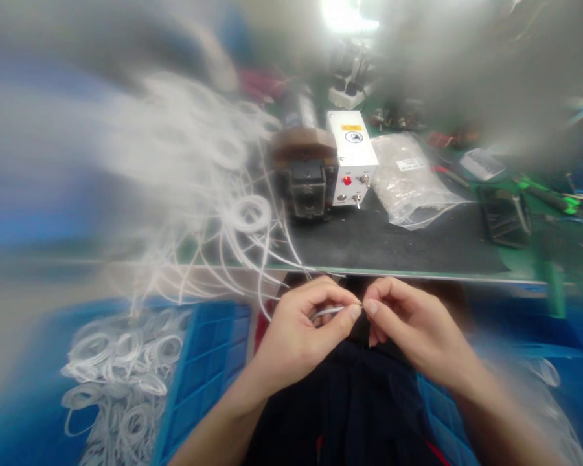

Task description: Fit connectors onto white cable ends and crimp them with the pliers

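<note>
White cable (335,310), near-level, pointing right, 2 hands (296,330) (412,323)

- I got a fairly bright feed, with a blown-out white light (350,14) glaring at the top edge.
- I saw the white box (354,150) brighter on top than on its front, and highlights scattered across the clear plastic bag (408,188).
- I had my clearest detail mid-frame: the fingers (354,312) were evenly lit and fairly crisp, though the end of the white tube (334,310) between them was too small to make out.
- I lost the dark clothing (352,401) to near-black shadow.
- I found the edges stretched and smeared outward; the hanging white coils (175,142) at upper left dissolved into haze.
- I saw the worktop (408,249) soften towards the right.
</note>
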Action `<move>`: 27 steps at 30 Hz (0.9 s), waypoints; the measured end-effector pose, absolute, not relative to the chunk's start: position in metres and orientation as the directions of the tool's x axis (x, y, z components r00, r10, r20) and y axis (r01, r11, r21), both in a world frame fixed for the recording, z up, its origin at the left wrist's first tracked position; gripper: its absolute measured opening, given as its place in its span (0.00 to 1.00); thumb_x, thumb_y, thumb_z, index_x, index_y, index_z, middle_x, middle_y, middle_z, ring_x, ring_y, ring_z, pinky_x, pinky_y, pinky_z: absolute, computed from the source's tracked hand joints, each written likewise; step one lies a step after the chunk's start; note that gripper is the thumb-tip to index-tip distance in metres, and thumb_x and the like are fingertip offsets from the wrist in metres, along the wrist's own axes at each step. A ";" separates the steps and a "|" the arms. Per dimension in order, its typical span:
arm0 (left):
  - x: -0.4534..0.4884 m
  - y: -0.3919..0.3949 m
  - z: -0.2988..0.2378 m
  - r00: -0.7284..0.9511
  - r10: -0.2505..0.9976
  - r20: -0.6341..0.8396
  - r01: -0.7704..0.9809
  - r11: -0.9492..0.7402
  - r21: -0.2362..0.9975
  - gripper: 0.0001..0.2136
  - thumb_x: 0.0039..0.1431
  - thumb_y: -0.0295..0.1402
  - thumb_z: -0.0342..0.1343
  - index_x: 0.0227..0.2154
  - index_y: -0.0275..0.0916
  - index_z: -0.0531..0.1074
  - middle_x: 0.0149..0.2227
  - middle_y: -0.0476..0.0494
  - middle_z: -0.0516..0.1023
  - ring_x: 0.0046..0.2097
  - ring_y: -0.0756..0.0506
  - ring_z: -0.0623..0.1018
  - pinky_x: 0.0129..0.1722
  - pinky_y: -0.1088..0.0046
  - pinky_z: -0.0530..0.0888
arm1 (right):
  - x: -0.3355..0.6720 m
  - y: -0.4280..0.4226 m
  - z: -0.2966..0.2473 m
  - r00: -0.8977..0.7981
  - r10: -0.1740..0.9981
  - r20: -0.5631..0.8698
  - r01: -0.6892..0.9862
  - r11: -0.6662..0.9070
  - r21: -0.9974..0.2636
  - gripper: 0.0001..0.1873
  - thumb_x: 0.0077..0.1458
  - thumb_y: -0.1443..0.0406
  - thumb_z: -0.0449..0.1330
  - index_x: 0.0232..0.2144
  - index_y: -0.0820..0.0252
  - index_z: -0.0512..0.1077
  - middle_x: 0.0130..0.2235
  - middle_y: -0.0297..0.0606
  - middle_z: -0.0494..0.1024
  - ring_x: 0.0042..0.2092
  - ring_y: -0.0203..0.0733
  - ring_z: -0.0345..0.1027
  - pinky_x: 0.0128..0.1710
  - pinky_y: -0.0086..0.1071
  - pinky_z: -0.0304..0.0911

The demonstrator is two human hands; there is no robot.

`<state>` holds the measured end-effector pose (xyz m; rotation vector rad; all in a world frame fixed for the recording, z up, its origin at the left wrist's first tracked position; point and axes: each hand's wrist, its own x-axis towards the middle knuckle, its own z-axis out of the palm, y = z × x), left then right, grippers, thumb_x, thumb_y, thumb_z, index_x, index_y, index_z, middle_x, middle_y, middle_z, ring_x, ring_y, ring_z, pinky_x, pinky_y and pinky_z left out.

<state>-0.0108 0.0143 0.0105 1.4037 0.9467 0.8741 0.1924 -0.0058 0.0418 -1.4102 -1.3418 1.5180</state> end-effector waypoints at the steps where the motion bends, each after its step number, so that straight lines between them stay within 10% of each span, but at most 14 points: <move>1: -0.010 0.013 0.011 0.386 0.922 -0.030 0.054 0.010 0.998 0.05 0.71 0.32 0.64 0.39 0.39 0.83 0.37 0.44 0.81 0.38 0.46 0.80 0.38 0.72 0.74 | 0.192 -0.006 0.041 -0.189 0.942 -0.278 0.177 -0.246 -0.953 0.13 0.72 0.57 0.63 0.36 0.58 0.74 0.27 0.29 0.74 0.28 0.35 0.73 0.28 0.26 0.70; 27: -0.006 0.010 0.014 0.362 0.931 -0.040 0.050 0.023 0.998 0.07 0.71 0.34 0.63 0.37 0.38 0.81 0.35 0.45 0.78 0.34 0.48 0.74 0.33 0.71 0.67 | 0.199 -0.011 0.046 -0.146 0.984 -0.106 0.391 -0.041 -0.919 0.07 0.68 0.62 0.67 0.35 0.55 0.80 0.32 0.32 0.81 0.32 0.38 0.74 0.32 0.29 0.69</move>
